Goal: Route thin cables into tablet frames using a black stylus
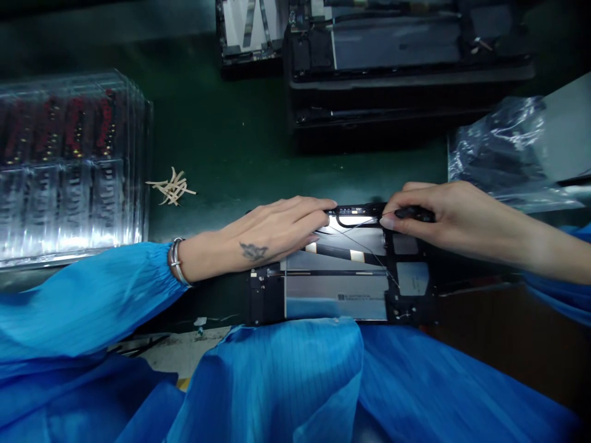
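An opened tablet-like device (pixel 335 283) lies at the table's front edge, its silver battery panels and black frame exposed. My left hand (pixel 281 234) rests over its upper left part, fingers stretched out and fingertips at the far edge. At the upper right corner, my right hand (pixel 429 212) is closed in a pinch on a small black ribbed part (pixel 414 213), whose kind I cannot make out. A thin wire (pixel 364 247) runs slantwise across the battery between my hands. Beneath my left fingers, part of the device is hidden.
Stacked clear plastic trays (pixel 92 209) with red and black parts stand at left. Near them lies a small pile of pale strips (pixel 173 186). More opened devices (pixel 397 46) are stacked at the back. A clear plastic bag (pixel 503 147) lies at right.
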`<state>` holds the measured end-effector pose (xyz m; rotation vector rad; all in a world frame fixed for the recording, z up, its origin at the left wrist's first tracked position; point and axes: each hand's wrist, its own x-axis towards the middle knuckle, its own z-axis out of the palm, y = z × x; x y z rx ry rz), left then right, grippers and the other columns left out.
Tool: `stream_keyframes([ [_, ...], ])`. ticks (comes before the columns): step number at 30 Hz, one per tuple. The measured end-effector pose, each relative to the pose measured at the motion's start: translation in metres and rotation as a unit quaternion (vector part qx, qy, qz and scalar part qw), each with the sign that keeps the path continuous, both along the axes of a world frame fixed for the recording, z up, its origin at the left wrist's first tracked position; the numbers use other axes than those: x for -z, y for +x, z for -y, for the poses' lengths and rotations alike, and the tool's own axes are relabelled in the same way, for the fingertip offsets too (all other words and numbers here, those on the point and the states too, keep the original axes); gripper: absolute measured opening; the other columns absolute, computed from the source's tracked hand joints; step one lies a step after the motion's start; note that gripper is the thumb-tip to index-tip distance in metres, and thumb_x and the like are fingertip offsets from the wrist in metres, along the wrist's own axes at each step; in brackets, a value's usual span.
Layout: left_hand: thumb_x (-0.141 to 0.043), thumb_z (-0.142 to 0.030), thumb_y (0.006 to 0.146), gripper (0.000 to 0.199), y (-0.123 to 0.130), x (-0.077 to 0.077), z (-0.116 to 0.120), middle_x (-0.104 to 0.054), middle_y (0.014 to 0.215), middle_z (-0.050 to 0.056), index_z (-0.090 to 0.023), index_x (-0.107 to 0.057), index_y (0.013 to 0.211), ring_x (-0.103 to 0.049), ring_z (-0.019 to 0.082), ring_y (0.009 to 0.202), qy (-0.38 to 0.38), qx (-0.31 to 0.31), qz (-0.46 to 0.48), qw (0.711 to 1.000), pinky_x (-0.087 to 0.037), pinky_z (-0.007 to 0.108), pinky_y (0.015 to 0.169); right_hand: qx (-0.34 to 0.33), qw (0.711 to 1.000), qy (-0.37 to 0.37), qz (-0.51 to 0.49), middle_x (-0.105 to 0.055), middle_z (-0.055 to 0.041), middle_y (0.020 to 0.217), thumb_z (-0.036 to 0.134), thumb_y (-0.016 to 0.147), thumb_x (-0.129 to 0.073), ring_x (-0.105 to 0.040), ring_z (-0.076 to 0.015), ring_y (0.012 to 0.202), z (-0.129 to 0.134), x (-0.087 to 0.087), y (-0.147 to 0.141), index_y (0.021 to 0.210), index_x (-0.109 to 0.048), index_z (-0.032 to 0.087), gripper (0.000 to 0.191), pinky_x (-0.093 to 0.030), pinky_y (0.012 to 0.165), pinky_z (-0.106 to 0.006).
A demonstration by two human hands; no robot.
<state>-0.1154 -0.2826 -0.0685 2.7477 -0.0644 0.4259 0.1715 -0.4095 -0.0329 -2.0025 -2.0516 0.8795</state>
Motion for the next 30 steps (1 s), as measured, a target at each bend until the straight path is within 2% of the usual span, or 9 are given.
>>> stream_keyframes([
  [9, -0.04, -0.023, 0.111, 0.023, 0.006, -0.004, 0.0, -0.057, 0.152, 0.017, -0.012, -0.058, 0.12, -0.062, 0.029, 0.134, 0.044, 0.001, -0.041, 0.998, -0.06, 0.042, 0.102, 0.009, 1.0, -0.021, 0.02, -0.067, -0.0111, 0.093, 0.059, 0.088, -0.049, -0.064, -0.0266, 0.075, -0.003, -0.004, -0.005, 0.098, -0.075, 0.019, 0.048, -0.044, 0.068, -0.04],
  [16, -0.042, -0.017, 0.109, 0.022, 0.009, -0.003, 0.0, -0.057, 0.152, 0.02, -0.009, -0.059, 0.122, -0.06, 0.029, 0.137, 0.096, 0.019, -0.025, 0.995, -0.058, 0.042, 0.106, -0.008, 1.0, 0.001, 0.022, -0.068, -0.0107, 0.09, 0.056, 0.09, -0.049, -0.063, -0.0234, 0.068, -0.004, -0.004, -0.005, 0.097, -0.075, 0.019, 0.046, -0.044, 0.062, -0.037],
  [22, -0.043, -0.011, 0.107, 0.021, 0.011, -0.007, -0.002, -0.059, 0.15, 0.017, -0.009, -0.06, 0.119, -0.061, 0.028, 0.135, 0.145, 0.025, -0.037, 0.988, -0.058, 0.039, 0.108, -0.013, 0.999, 0.042, -0.009, -0.068, -0.0059, 0.083, 0.06, 0.09, -0.056, -0.06, -0.0198, 0.059, -0.003, 0.001, -0.001, 0.091, -0.075, 0.024, 0.041, -0.042, 0.056, -0.033],
  [28, -0.049, -0.021, 0.108, 0.021, 0.014, -0.011, -0.002, -0.065, 0.143, 0.019, -0.01, -0.063, 0.119, -0.067, 0.03, 0.129, 0.257, 0.053, -0.001, 0.965, -0.059, 0.043, 0.108, -0.002, 0.998, 0.06, -0.033, -0.069, -0.0046, 0.079, 0.069, 0.089, -0.058, -0.062, -0.0208, 0.064, -0.004, 0.0, 0.0, 0.085, -0.073, 0.025, 0.047, -0.044, 0.058, -0.033],
  [30, -0.048, -0.019, 0.108, 0.02, 0.015, -0.013, -0.002, -0.069, 0.138, 0.018, -0.01, -0.065, 0.116, -0.07, 0.029, 0.125, 0.293, 0.059, 0.025, 0.954, -0.06, 0.043, 0.106, 0.007, 0.997, 0.059, -0.04, -0.07, -0.0043, 0.08, 0.071, 0.089, -0.058, -0.063, -0.0218, 0.066, -0.004, 0.0, 0.0, 0.083, -0.072, 0.025, 0.049, -0.044, 0.059, -0.034],
])
